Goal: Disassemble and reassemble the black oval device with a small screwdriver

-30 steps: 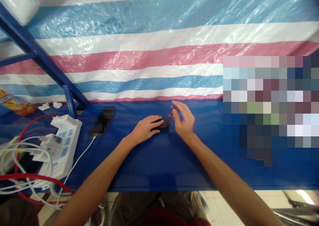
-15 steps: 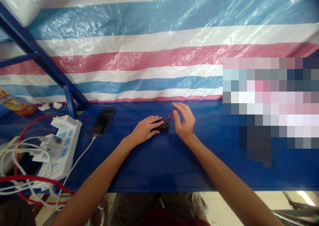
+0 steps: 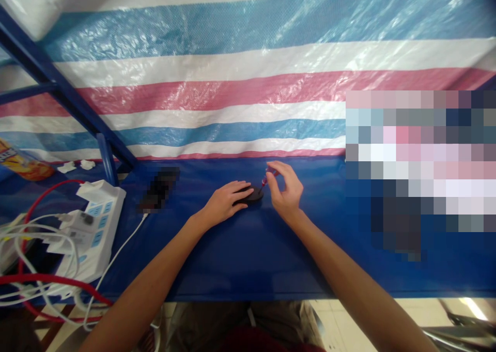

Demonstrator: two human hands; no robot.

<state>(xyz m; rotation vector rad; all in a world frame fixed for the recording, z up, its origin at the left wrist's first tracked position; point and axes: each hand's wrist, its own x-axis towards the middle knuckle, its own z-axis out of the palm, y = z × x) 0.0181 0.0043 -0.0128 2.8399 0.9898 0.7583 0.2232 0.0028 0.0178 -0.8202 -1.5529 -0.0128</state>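
Observation:
A flat black object with a rounded edge lies on the blue table; its kind I cannot make out. My left hand holds it down from the left, fingers stretched over its top and thumb along the near side, so much of it is hidden. On the other side my right hand is closed in a pinch on a small screwdriver with a purple-red handle. The screwdriver is tilted, its lower end at the object's right part. Whether the tip sits in a screw is too small to tell.
At the left stand a white power strip with tangled white and red cables, a blurred-out dark device on a white cable, and a snack package. A blue metal frame rises behind. Pixelation covers the right side.
The view has shifted very slightly. My right fingers have changed their position a little on the screwdriver's handle; my left hand and the black object stay in place.

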